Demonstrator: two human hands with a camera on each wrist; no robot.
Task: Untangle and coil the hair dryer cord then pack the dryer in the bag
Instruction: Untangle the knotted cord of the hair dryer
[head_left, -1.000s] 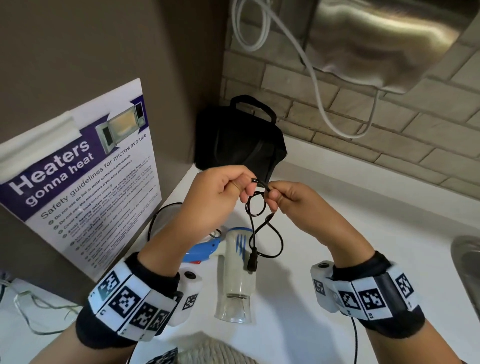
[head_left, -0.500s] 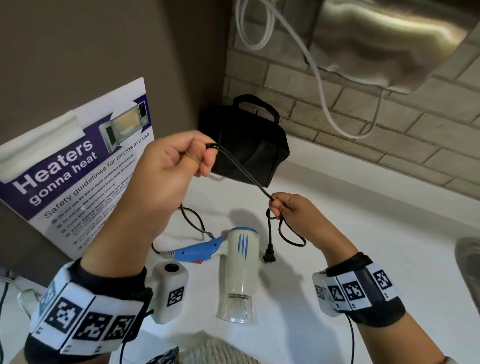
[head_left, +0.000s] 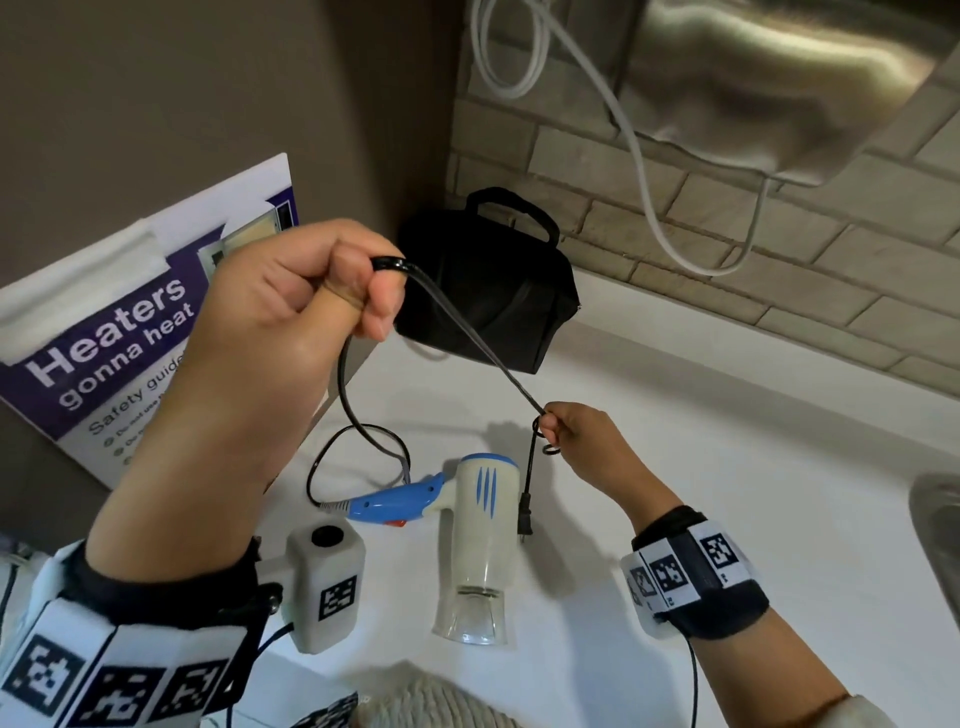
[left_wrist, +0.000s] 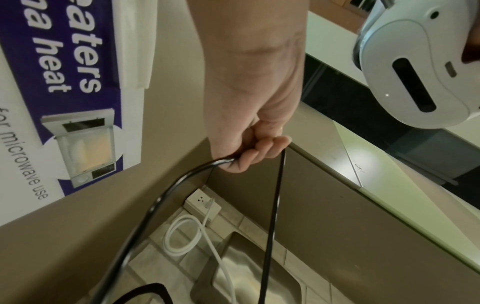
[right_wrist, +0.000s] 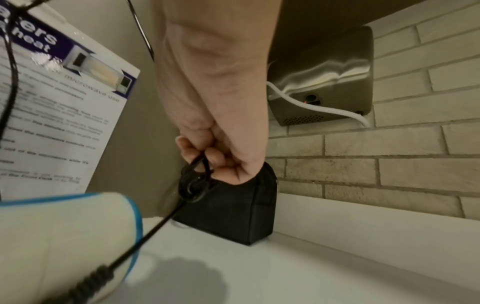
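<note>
A white and blue hair dryer (head_left: 480, 525) lies on the white counter (head_left: 727, 519), nozzle toward me. Its black cord (head_left: 467, 338) runs from the blue handle up to my raised left hand (head_left: 363, 291), which grips a bend of it in curled fingers (left_wrist: 249, 156). From there the cord stretches tight down to my right hand (head_left: 561, 431), which pinches a small knot or loop (right_wrist: 193, 185). The plug (head_left: 525, 519) dangles below that hand beside the dryer. A black bag (head_left: 493, 291) with a handle stands closed in the corner behind.
A microwave safety poster (head_left: 104, 338) leans on the left wall. A steel hand dryer (head_left: 779, 78) with a white cable (head_left: 644, 171) hangs on the brick wall above. A sink edge (head_left: 940, 519) shows at the right.
My hands have drawn apart: the left rose up and left with the cord, pulling it taut, and the loops at the right hand shrank to a small knot.
</note>
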